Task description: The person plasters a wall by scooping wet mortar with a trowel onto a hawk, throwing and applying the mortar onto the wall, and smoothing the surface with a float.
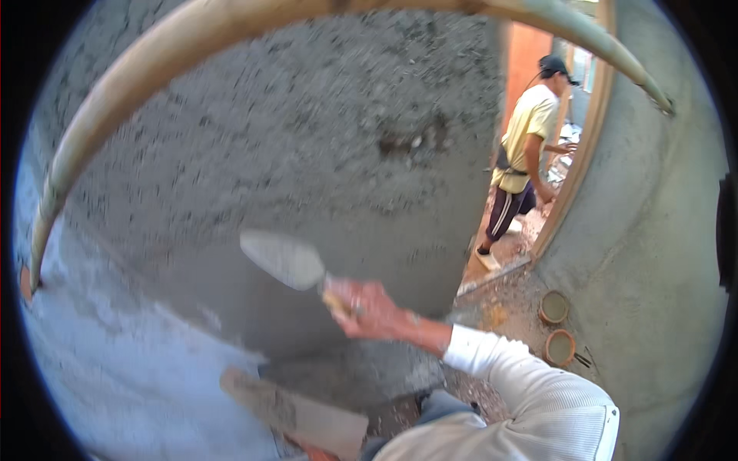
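Observation:
My right hand [367, 309], at the end of a white sleeve, is closed round the handle of a pointed trowel [284, 260]. The trowel's pale grey blade points left in front of the wall of wet grey mortar [307, 154], blurred by motion; whether it touches the wall I cannot tell. Low in the view, a long flat board [307, 419] lies slantwise before my body. Just a bit of my left hand [317, 453] shows under the board's lower edge, holding it; most of the fingers are hidden.
A wooden pole [192, 38] arches across the top. Two round buckets [553, 307] with grey contents stand on the floor at right, beside a grey wall [646, 230]. Through the doorway, a person [526, 146] in a yellow shirt and dark cap walks. A smooth pale wall [138, 369] is at left.

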The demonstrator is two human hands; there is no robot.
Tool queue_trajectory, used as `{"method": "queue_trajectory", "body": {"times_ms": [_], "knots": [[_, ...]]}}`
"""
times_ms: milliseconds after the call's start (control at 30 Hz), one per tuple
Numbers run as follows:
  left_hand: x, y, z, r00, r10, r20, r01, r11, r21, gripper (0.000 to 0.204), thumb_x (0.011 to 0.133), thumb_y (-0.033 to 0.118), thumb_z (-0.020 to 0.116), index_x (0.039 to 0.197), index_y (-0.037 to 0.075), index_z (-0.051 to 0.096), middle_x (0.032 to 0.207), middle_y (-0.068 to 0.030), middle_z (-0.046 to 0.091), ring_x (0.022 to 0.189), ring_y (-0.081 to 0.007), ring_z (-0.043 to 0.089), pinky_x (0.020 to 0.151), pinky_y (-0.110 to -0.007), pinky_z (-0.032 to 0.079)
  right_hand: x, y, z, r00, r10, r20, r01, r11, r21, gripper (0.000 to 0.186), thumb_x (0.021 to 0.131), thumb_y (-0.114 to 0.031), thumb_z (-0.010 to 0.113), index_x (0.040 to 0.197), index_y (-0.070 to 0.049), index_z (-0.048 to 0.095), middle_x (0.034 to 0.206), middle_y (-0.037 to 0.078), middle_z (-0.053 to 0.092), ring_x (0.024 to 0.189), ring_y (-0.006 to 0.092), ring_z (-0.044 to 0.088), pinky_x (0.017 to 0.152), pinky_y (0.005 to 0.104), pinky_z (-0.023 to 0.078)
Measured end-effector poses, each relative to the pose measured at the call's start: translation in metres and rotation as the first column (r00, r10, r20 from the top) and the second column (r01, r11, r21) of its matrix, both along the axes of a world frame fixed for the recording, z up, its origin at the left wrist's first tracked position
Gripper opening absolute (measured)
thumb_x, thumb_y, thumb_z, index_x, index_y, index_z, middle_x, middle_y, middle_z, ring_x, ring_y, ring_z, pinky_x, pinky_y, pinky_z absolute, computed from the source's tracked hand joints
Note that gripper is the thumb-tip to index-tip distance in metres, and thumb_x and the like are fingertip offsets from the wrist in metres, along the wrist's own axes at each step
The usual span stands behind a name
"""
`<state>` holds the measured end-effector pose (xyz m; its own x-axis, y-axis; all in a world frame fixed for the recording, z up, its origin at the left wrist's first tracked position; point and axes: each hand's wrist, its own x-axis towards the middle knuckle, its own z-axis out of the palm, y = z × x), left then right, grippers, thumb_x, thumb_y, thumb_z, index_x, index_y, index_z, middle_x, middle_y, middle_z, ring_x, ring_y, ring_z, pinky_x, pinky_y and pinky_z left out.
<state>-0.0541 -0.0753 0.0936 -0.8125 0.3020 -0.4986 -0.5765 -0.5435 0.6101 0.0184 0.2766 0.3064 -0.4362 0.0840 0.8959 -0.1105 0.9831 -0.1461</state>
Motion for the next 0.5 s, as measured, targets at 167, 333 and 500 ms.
{"method": "queue_trajectory", "body": {"times_ms": [167, 333, 500], "knots": [[-0.031, 0.037, 0.003, 1.000, -0.001, 0.015, -0.002, 0.971, 0.241, 0.063, 0.108, 0.056, 0.034, 0.143, 0.007, 0.051, 0.138, -0.0136, 0.060, 0.120, -0.0300, 0.062, 0.103, -0.042, 0.052, 0.056, -0.117, -0.101, 0.853, 0.521, 0.013, -0.154, 0.276, -0.949, 0.046, 0.094, -0.003, 0.064, 0.140, -0.005, 0.056, 0.085, 0.010, 0.067, 0.072, 0.0138, 0.065, 0.061, 0.0287, 0.056], [-0.056, 0.086, 0.049, 0.997, -0.001, -0.075, 0.023, 0.958, 0.288, 0.064, 0.107, 0.055, 0.034, 0.144, 0.005, 0.051, 0.137, -0.0146, 0.061, 0.119, -0.0307, 0.063, 0.103, -0.043, 0.053, 0.113, -0.180, -0.029, 0.755, 0.645, -0.121, 0.230, -0.432, -0.872, 0.039, 0.099, -0.007, 0.062, 0.137, -0.001, 0.056, 0.076, 0.007, 0.064, 0.050, 0.0118, 0.057, 0.042, 0.0256, 0.045], [-0.045, 0.074, -0.001, 0.989, -0.106, -0.101, 0.138, 0.905, 0.403, 0.057, 0.107, 0.051, 0.038, 0.138, 0.006, 0.054, 0.129, -0.0119, 0.063, 0.116, -0.0278, 0.063, 0.101, -0.041, 0.053, 0.057, -0.236, -0.018, 0.707, 0.491, -0.509, 0.099, -0.781, -0.616, 0.041, 0.106, -0.020, 0.050, 0.142, 0.000, 0.048, 0.074, 0.007, 0.055, 0.045, 0.0122, 0.049, 0.038, 0.0261, 0.042]]}}
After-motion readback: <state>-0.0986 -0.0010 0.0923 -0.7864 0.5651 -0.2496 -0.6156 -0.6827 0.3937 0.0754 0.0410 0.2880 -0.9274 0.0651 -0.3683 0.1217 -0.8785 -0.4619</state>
